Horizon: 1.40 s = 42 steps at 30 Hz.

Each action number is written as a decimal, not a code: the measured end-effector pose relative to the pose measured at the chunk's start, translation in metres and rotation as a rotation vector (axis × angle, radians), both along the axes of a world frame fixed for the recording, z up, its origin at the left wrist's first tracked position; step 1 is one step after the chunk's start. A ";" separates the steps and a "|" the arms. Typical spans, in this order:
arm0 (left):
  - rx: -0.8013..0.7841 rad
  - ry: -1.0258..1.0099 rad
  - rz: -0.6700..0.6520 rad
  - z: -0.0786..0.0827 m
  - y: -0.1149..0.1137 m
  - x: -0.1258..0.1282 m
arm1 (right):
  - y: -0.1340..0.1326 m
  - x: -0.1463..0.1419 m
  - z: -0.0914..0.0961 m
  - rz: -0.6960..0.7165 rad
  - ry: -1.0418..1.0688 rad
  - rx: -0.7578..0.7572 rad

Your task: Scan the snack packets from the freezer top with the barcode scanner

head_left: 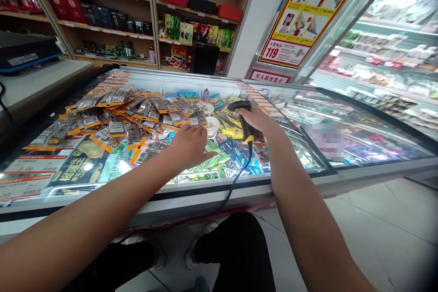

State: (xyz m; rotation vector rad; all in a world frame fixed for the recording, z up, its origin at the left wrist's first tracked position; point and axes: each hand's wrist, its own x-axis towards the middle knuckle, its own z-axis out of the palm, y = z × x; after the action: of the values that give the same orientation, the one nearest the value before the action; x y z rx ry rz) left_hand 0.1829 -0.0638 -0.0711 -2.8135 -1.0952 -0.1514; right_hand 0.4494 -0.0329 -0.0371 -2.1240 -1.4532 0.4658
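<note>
A black barcode scanner (247, 131) with yellow trim is gripped in my right hand (257, 119), its head level with the freezer's glass top. Its cable runs down over the front edge. My left hand (192, 144) lies palm down with the thumb spread out, beside the near right end of a pile of snack packets (116, 116). These small packets have orange edges and barcode labels facing up. Whether my left fingertips touch the nearest packets I cannot tell. The pile lies on the glass lid, left of the scanner.
Under the glass of the chest freezer (219, 187) are colourful frozen packages. A counter with a black device (27, 52) stands at the left. Stocked shelves (112, 32) line the back. A red and yellow poster (301, 13) and a refrigerated display (386, 54) are at the right.
</note>
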 end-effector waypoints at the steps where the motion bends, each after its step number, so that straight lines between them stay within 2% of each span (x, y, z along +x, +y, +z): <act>1: 0.010 0.011 0.026 0.000 0.002 -0.001 | 0.000 -0.001 -0.001 0.012 -0.006 0.000; 5: -0.007 0.047 0.119 0.003 0.008 -0.006 | 0.004 -0.003 -0.002 -0.014 -0.087 0.084; 9: -0.021 0.060 0.158 0.004 0.010 -0.007 | 0.012 0.003 -0.002 -0.022 -0.071 0.065; 15: 0.077 0.014 0.069 0.000 0.010 -0.007 | 0.018 0.015 -0.006 0.075 0.015 0.078; 20: 0.104 -0.016 -0.069 -0.001 0.007 -0.003 | 0.008 0.010 -0.001 0.163 0.109 0.083; 22: 0.043 0.001 -0.110 -0.001 0.006 -0.002 | 0.002 0.000 0.001 0.222 0.227 0.067; 26: -0.135 0.053 -0.184 -0.003 0.004 -0.002 | -0.007 -0.030 0.005 0.475 0.675 -0.064; 28: -0.192 0.062 -0.215 -0.006 0.003 -0.002 | -0.010 -0.043 0.007 0.537 0.782 -0.095; 31: -0.192 0.055 -0.216 -0.008 0.004 -0.002 | -0.011 -0.048 0.011 0.443 0.774 -0.061; 33: -0.146 0.054 -0.169 -0.007 0.004 0.000 | -0.010 -0.042 0.013 0.331 0.730 -0.069; 35: -0.098 0.062 -0.093 -0.007 0.006 0.002 | -0.010 -0.032 0.015 0.276 0.690 -0.122; 39: -0.021 0.037 0.045 -0.011 0.013 0.006 | -0.016 -0.022 0.017 0.293 0.681 -0.206; 42: 0.010 -0.006 0.066 -0.014 0.016 0.008 | -0.023 -0.030 0.022 0.344 0.680 -0.245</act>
State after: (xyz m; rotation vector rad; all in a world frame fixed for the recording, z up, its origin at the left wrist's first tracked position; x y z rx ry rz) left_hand 0.1913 -0.0474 -0.0855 -2.7657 -1.1836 -0.1591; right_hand 0.4196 -0.0562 -0.0154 -1.6140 -1.3815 1.3983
